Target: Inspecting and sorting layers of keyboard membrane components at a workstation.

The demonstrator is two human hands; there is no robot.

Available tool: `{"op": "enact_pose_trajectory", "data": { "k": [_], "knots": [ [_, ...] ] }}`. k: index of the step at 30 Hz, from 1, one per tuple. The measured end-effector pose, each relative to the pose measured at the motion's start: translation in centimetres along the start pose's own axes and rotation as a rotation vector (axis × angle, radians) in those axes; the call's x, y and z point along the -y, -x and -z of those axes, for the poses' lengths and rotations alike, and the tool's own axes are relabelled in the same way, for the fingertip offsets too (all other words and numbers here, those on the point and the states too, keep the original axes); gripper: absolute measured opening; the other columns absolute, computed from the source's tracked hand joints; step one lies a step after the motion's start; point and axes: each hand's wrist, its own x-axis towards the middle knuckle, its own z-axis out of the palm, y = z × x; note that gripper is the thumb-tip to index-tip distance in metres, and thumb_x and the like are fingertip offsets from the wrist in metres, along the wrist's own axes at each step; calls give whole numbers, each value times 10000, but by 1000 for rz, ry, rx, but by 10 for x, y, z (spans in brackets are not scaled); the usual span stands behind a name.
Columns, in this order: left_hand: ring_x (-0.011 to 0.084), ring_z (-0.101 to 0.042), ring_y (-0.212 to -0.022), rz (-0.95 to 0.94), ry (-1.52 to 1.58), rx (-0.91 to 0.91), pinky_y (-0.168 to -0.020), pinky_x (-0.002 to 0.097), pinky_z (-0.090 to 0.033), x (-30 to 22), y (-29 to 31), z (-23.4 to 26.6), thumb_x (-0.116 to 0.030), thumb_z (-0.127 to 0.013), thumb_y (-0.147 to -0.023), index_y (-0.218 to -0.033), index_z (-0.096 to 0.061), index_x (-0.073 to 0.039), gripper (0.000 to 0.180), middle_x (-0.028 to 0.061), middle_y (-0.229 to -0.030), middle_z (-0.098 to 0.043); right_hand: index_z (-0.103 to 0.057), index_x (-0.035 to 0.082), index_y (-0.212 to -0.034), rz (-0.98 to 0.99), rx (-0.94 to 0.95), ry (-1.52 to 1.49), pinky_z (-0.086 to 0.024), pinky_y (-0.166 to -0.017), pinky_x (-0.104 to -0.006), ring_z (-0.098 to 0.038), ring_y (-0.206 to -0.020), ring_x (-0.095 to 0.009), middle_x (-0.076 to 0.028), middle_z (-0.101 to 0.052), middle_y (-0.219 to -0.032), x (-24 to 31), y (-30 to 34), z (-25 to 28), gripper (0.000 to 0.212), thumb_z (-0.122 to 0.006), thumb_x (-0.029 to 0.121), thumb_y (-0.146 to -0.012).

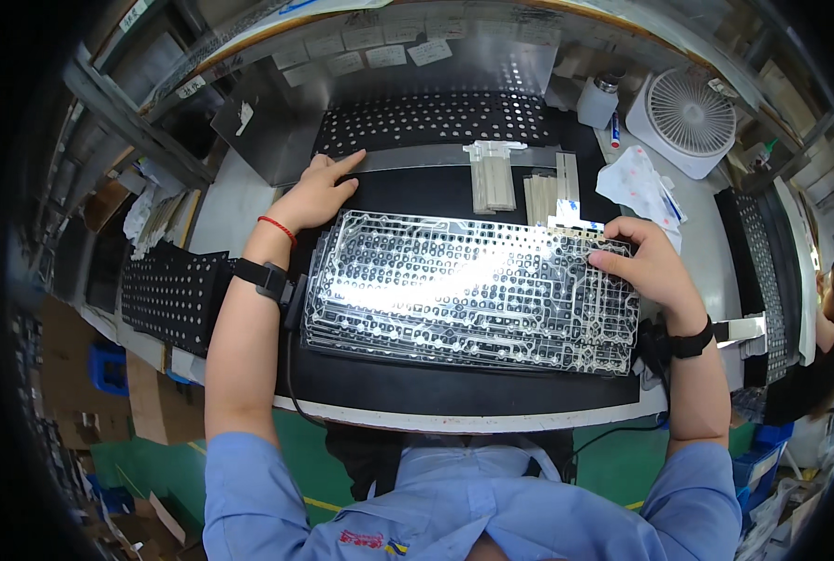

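Observation:
A stack of clear keyboard membrane sheets (436,290) with silvery circuit traces lies on the black mat in front of me, glare across its middle. At its far right corner, the thumb and index finger of my right hand (651,266) pinch the edge of the top sheet. My left hand (323,194) rests beyond the stack's far left corner, fingers apart, index finger reaching to a grey metal strip (408,157). Nothing is in it. Two bundles of beige strips (495,184) lie past the stack, nearer its right side.
A black perforated sheet (426,122) lies inside a metal stand at the back. At the back right are a white fan (690,112), a bottle (598,98) and a crumpled white cloth (637,187). More perforated sheets (174,294) stand at left. Another person sits far right.

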Motion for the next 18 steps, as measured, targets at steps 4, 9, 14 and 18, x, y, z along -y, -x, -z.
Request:
{"op": "enact_pose_trajectory", "data": {
  "k": [4, 9, 14, 18],
  "knots": [
    [297, -460, -1068, 17, -177, 95, -1030, 312, -338, -13, -2, 3, -84, -461, -874, -1431, -447, -240, 578, 165, -1112, -422, -621, 32, -833, 7, 0, 3, -392, -562, -208, -477, -629, -21, 51, -556, -675, -2, -1, 1, 202, -775, 151, -777],
    [281, -526, -1034, -150, -58, -105, -984, 329, -395, 3, 0, 6, -138, -603, -859, -1356, -533, -153, 502, 167, -1118, -529, -633, 22, -840, 5, 5, 19, -403, -559, -216, -493, -628, -28, 38, -575, -683, 3, 0, 1, 207, -777, 154, -773],
    [104, -547, -775, -187, 879, -526, -706, 235, -440, -4, 27, 66, -209, -711, -856, -1036, -687, -72, 228, 29, -932, -624, -648, 14, -863, 22, 4, 41, -429, -572, -228, -527, -635, -47, 13, -605, -708, 2, 0, 1, 222, -782, 161, -765],
    [87, -508, -686, -890, 1618, -232, -593, 237, -362, -68, 90, 118, -148, -779, -764, -831, -697, -81, 125, -9, -811, -578, -647, 11, -869, -32, -19, 53, -437, -578, -231, -538, -648, -52, 4, -612, -728, -4, 3, 5, 234, -786, 164, -762]
  ]
}}
